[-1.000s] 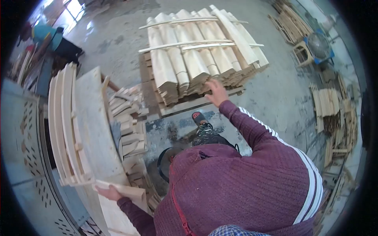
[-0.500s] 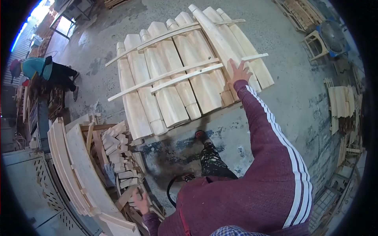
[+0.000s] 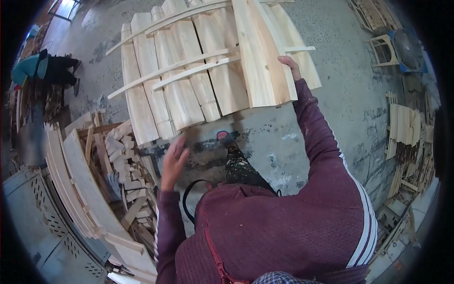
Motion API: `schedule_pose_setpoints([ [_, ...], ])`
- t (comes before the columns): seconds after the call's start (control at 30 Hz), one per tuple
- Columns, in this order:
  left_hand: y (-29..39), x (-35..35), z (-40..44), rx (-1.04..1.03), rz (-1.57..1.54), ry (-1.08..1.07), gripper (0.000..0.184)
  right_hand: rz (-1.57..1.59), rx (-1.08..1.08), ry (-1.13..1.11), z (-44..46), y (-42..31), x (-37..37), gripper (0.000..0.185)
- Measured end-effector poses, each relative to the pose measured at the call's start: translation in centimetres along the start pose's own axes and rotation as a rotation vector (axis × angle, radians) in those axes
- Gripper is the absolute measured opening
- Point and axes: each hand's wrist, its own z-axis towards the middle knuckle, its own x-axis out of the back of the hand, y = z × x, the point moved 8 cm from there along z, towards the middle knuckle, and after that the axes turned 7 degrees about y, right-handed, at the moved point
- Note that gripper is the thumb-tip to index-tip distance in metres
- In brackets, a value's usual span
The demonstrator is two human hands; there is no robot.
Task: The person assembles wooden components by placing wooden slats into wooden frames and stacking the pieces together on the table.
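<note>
My right hand [image 3: 290, 66] is closed on the right edge of a wide pale board [image 3: 265, 61] lying on top of the stack. My left hand [image 3: 175, 158] is in the air just below the stack's near edge, fingers apart, holding nothing. Several long shaped wooden pieces [image 3: 179, 102] lie side by side under the board. Thin wooden strips [image 3: 172, 68] run across them.
On the left stand curved wooden pieces [image 3: 71, 182] on a bench, a pile of offcuts [image 3: 124, 156] and a metal cabinet [image 3: 47, 227]. A person [image 3: 45, 66] bends at the upper left. A fan [image 3: 407, 49] and wood stacks [image 3: 404, 125] are at the right.
My left hand has left the wooden piece at the bench and moved up toward the stack. My right hand has reached the wide board and taken its edge; the board now sits tilted.
</note>
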Motion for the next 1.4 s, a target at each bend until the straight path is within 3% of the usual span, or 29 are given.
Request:
schedule_pose_setpoints([
  [0.07, 4.8, -2.4, 3.3, -0.029, 0.072, -0.056, 0.057, 0.078, 0.038, -0.147, -3.1, -0.4, -3.6, 0.061],
  [0.2, 11.1, -3.4, 8.0, -0.006, -0.273, -0.028, 0.061, 0.191, -0.040, -0.394, -7.4, 0.2, -9.4, 0.064],
  [0.23, 12.4, -2.6, 8.3, -0.013, -0.278, -0.011, 0.061, 0.186, -0.113, -0.464, -7.0, 1.4, -10.4, 0.065],
  [0.3, 15.3, -0.7, 8.1, -0.053, -0.717, -0.011, 0.071, 0.153, -0.250, -0.579, -6.8, 4.0, -12.8, 0.065],
  [0.33, 16.7, 0.5, 7.2, -0.068, -0.723, 0.011, 0.071, 0.104, -0.288, -0.605, -7.6, 5.1, -14.2, 0.064],
  [0.4, 19.8, 4.8, 4.3, -0.242, -0.951, 0.107, 0.073, -0.040, -0.270, -0.619, -9.2, 7.1, -17.4, 0.062],
  [0.47, 19.7, 9.8, 0.4, -0.329, -1.046, 0.218, 0.063, -0.243, -0.182, -0.645, -11.6, 8.3, -21.2, 0.061],
  [0.57, 14.9, 17.4, -8.2, -0.338, -1.128, 0.679, 0.053, -0.592, 0.075, -0.740, -14.9, 7.6, -27.7, 0.060],
  [0.63, 11.3, 21.5, -14.6, -0.368, -1.236, 0.841, 0.045, -0.813, 0.294, -0.892, -17.5, 5.0, -33.2, 0.062],
  [0.67, 10.0, 23.4, -17.5, -0.406, -1.308, 0.820, 0.041, -0.907, 0.417, -0.956, -18.8, 3.7, -35.8, 0.063],
  [0.7, 8.8, 24.9, -20.8, -0.442, -1.343, 0.869, 0.041, -1.008, 0.838, -0.986, -26.0, 1.9, -38.1, 0.064],
  [0.73, 6.4, 27.4, -22.9, -0.513, -1.422, 0.884, 0.041, -0.947, 1.074, -1.029, -34.0, 3.1, -40.8, 0.064],
  [0.77, 4.1, 29.7, -25.5, -0.562, -1.458, 0.979, 0.041, -1.089, 1.531, -1.071, -39.2, 5.5, -43.4, 0.074],
  [0.8, 1.6, 31.7, -28.3, -0.598, -1.497, 1.157, 0.039, -1.045, 1.540, -1.173, -43.3, 9.7, -45.4, 0.074],
  [0.87, -0.9, 34.9, -35.6, -0.771, -1.432, 1.421, 0.040, -1.309, 1.923, -1.237, -52.4, 20.4, -48.1, 0.081],
  [0.9, -1.9, 35.7, -39.2, -0.798, -1.434, 1.458, 0.040, -1.292, 1.964, -1.243, -55.1, 24.9, -49.6, 0.081],
  [0.93, -2.4, 36.1, -42.9, -0.809, -1.398, 1.532, 0.040, -1.290, 1.995, -1.246, -57.0, 29.6, -51.2, 0.082],
  [1.0, -4.6, 37.9, -49.5, -0.828, -1.366, 1.609, 0.040, -1.281, 1.951, -1.235, -59.9, 37.0, -54.3, 0.059],
  [1.03, -6.4, 39.2, -52.2, -0.671, -1.398, 1.553, 0.039, -1.282, 1.947, -1.256, -61.8, 39.8, -56.2, 0.059],
  [1.07, -8.4, 39.8, -55.0, -0.529, -1.429, 1.491, 0.038, -1.179, 1.928, -1.364, -64.3, 42.3, -57.5, 0.047],
  [1.1, -10.3, 41.0, -58.5, -0.526, -1.375, 1.500, 0.037, -1.074, 1.898, -1.471, -66.5, 44.3, -57.9, 0.036],
  [1.17, -14.4, 43.1, -63.7, -0.535, -1.324, 1.549, 0.037, -1.076, 1.843, -1.587, -70.9, 49.0, -58.3, 0.031],
  [1.23, -18.9, 43.3, -70.3, -0.447, -1.236, 1.934, 0.038, -1.039, 1.787, -1.726, -75.6, 53.4, -58.2, 0.027],
  [1.3, -22.0, 43.6, -74.9, -0.426, -1.231, 2.025, 0.039, -1.130, 1.597, -1.852, -78.8, 57.7, -57.8, 0.027],
  [1.4, -25.5, 42.4, -78.8, -0.330, -1.268, 2.101, 0.041, -1.135, 1.556, -1.934, -81.2, 61.9, -57.2, 0.026],
])
